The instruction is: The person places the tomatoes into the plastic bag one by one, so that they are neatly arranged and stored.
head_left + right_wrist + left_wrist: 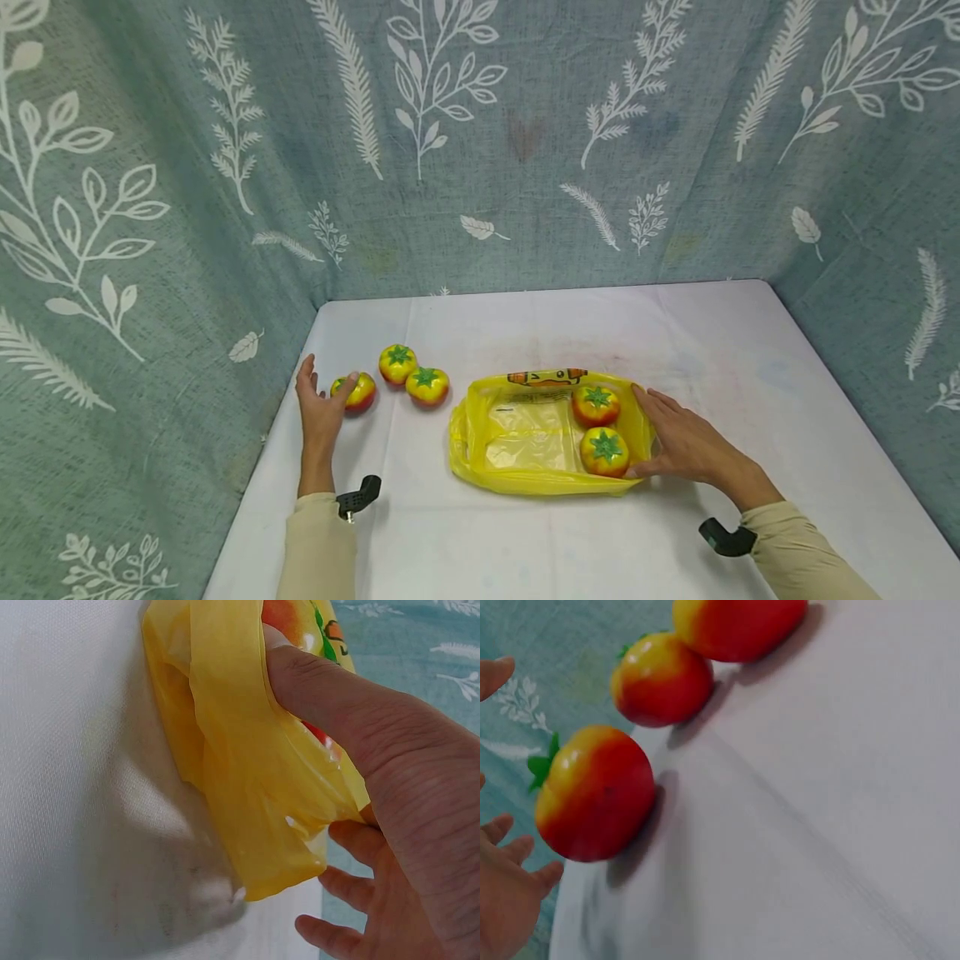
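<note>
Several red-yellow toy fruits with green leafy tops are in view. My left hand [321, 421] has its fingers spread beside the leftmost fruit [362, 395]; in the left wrist view a gap shows between the fingers [508, 851] and that fruit [598, 796]. A yellow plastic bag [517, 482] lies with its mouth open upward, two fruits [596, 406] inside at its right end. My right hand [693, 444] grips the bag's right edge. The right wrist view shows the thumb [322, 686] over the rim and the other fingers outside the bag [240, 750].
Two more fruits, one behind [397, 364] and one in front [427, 388], sit close together between the left hand and the bag. The table has a white cover [540, 542]. A green patterned curtain [480, 192] hangs behind it and at both sides.
</note>
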Demonstrator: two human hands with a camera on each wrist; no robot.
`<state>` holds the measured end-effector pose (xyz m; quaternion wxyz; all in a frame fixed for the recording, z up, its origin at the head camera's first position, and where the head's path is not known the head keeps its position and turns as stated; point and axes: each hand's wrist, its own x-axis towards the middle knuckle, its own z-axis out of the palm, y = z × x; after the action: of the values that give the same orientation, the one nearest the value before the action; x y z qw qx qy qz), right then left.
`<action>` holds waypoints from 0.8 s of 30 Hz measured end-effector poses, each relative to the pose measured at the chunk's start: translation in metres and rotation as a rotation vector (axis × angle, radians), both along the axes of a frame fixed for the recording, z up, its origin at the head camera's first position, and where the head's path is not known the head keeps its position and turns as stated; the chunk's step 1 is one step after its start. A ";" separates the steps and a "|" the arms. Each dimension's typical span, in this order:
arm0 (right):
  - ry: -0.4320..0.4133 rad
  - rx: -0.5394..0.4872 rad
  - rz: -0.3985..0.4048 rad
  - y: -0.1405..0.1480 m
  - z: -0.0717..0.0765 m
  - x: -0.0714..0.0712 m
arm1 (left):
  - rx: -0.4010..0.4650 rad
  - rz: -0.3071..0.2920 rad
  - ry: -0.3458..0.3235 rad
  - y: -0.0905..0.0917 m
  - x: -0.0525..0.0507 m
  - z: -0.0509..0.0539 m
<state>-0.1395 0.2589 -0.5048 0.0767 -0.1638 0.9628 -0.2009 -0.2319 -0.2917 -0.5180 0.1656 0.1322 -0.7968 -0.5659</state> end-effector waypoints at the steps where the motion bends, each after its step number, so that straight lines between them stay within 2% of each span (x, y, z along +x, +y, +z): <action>1: -0.001 -0.001 0.000 0.000 0.000 0.000 | 0.005 0.000 -0.008 -0.001 -0.001 -0.003; 12: 0.005 0.000 -0.005 0.000 -0.001 0.000 | 0.048 -0.041 -0.077 -0.009 -0.007 -0.031; 19: 0.008 0.004 -0.001 -0.001 -0.001 0.001 | 0.040 -0.037 -0.108 -0.009 -0.007 -0.038; 24: 0.005 0.002 -0.011 -0.002 0.000 0.001 | 0.000 -0.034 -0.116 -0.006 -0.009 -0.041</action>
<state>-0.1388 0.2567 -0.5045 0.0733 -0.1591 0.9640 -0.2001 -0.2407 -0.2975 -0.5591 0.1096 0.1513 -0.8071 -0.5601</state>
